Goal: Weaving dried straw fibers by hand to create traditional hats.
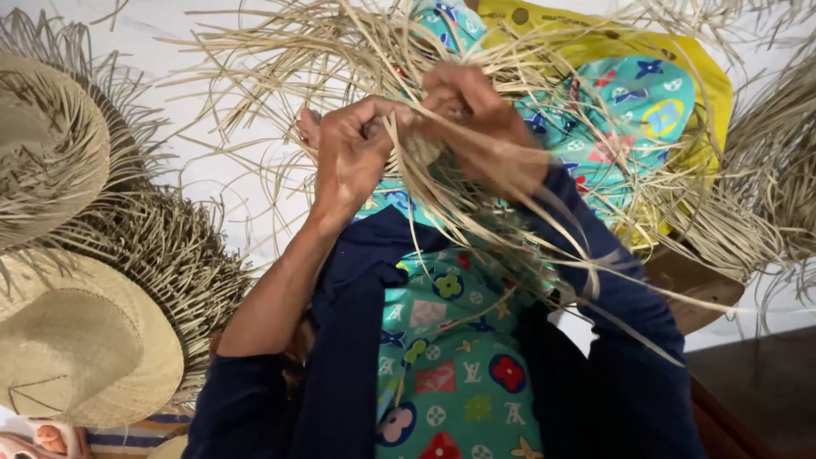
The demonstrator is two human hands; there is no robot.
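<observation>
Left hand (353, 153) closed around a few pale, flat straw strands (442, 212), pinching them taut just beside the small woven start of an unfinished straw piece (423, 146) held up over the lap; right hand (480, 127) curled over the same woven centre, fingers pressed onto it, seemingly to keep the weave from slipping while loose ends fan outward. At the left, stacked tan straw hats with fringed, unwoven brims (81, 340), set aside within reach; below, teal patterned cloth (459, 357) across the knees.
</observation>
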